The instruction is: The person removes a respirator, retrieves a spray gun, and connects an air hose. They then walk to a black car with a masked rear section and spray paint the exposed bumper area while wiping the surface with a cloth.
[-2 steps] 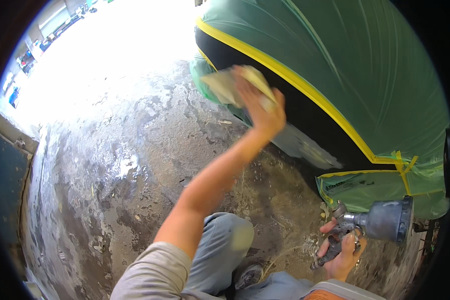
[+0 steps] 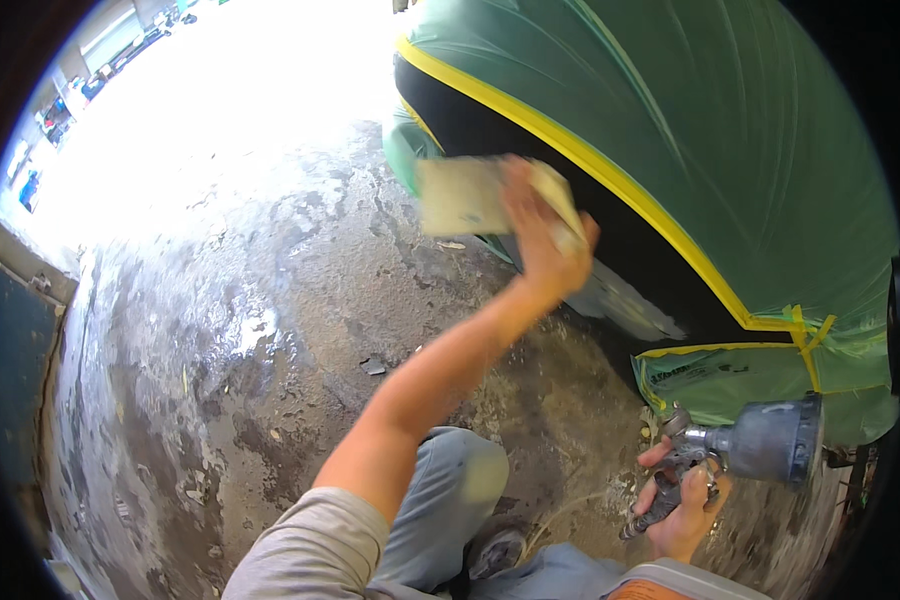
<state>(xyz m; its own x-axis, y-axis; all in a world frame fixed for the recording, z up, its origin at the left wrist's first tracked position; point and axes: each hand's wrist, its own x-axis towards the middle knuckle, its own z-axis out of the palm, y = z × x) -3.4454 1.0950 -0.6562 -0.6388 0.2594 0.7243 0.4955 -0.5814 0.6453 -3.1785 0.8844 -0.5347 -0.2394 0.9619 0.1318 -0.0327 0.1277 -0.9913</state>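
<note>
My left hand (image 2: pixel 552 245) reaches forward over the black body panel (image 2: pixel 660 238), closed on a pale yellow cloth (image 2: pixel 462 197). Part of the cloth flaps out to the left, and motion blurs it; whether it touches the panel is hard to make out. A dull grey patch (image 2: pixel 630 305) shows along the panel's lower part. At the lower right, my right hand (image 2: pixel 688 512) grips a spray gun (image 2: pixel 682 455) by its handle. The gun's bluish-grey cup (image 2: pixel 765 440) points to the right, below the masked panel.
Green plastic sheeting (image 2: pixel 730 120) covers the vehicle around the panel, edged with yellow masking tape (image 2: pixel 650 205). The worn concrete floor (image 2: pixel 230 330) has wet-looking patches. A thin hose (image 2: pixel 560 508) lies near my foot. A blue panel (image 2: pixel 15 370) stands at the far left.
My left hand has moved slightly right and nearer to me along the panel, and the cloth has spread out flatter. My right hand with the spray gun stays almost in place.
</note>
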